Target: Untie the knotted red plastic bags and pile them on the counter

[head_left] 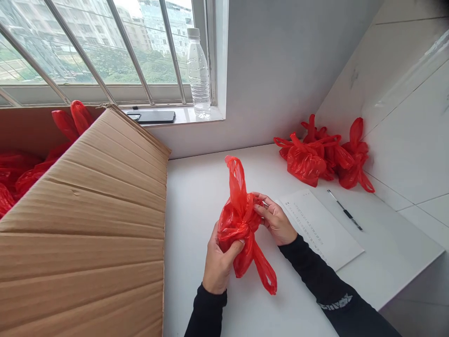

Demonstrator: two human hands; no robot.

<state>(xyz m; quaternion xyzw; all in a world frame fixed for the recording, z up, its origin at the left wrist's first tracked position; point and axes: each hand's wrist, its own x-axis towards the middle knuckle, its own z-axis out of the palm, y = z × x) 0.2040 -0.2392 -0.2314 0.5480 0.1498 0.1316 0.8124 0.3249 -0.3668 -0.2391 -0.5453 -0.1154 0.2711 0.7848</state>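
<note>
Left grip [215,264] is curled around the lower left side of a knotted red bag [241,225] at the centre of the frame, while the right grip [278,223] pinches its right side between thumb and fingers. More red bags [307,164] lie at upper right on the white bench [192,201], near some paper [315,229] and a pen [345,210]

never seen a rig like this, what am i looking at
There is no machine here: these are a person's own bare hands. The one picture comes from a camera worn on their head, looking forward and down. The left hand and the right hand both hold a tied red plastic bag over the white table. On it lie more red bags, paper with lines of writing and a pen. At the left is a cardboard box with red plastic inside. A clear bottle stands on the windowsill.
</note>
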